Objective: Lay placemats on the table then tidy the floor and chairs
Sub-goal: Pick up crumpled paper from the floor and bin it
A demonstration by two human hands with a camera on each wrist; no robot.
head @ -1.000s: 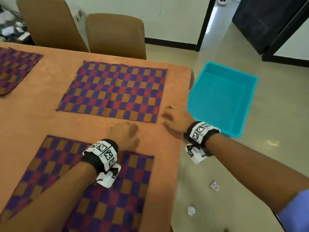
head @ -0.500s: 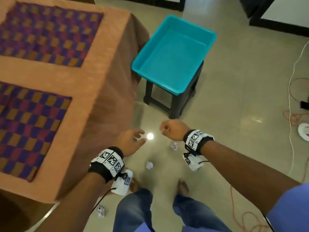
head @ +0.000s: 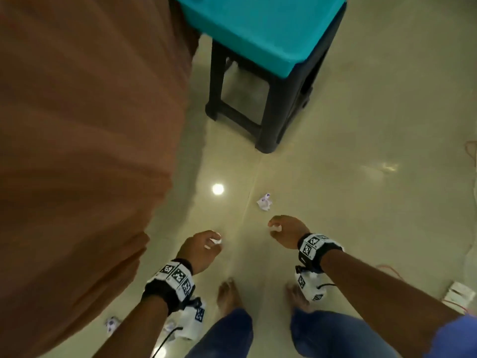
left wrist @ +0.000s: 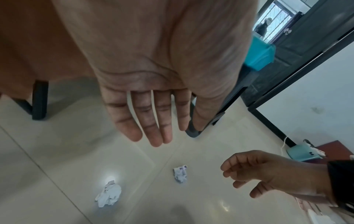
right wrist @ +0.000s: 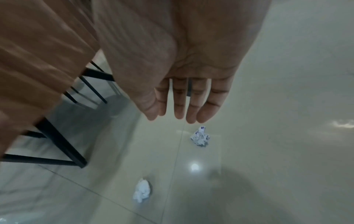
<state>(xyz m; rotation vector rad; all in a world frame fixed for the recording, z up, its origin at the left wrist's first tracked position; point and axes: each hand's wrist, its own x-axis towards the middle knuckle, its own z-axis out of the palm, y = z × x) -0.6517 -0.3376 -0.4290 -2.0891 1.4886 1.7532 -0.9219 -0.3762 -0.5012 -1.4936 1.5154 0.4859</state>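
Two crumpled papers lie on the tiled floor. One with purple print (head: 264, 202) (left wrist: 180, 174) (right wrist: 200, 136) lies just beyond my right hand (head: 284, 231) (right wrist: 184, 103). A plain white one (left wrist: 108, 192) (right wrist: 141, 190) lies under my left hand (head: 201, 251) (left wrist: 153, 121) and peeks out at its fingertips in the head view. Both hands hover above the floor, palms down, and hold nothing. The left fingers are straight; the right fingers hang loosely curled in the left wrist view.
The orange tablecloth (head: 90, 125) hangs at the left, with black table legs (right wrist: 57, 141) under it. A teal bin (head: 258, 29) sits on a black stool (head: 273, 120) ahead. A third paper (head: 112, 324) lies by the cloth's hem. My bare feet (head: 227, 293) stand below the hands.
Both hands left the table top and dropped toward the floor beside the table. The head view swung down from the placemats to the papers on the tiles.
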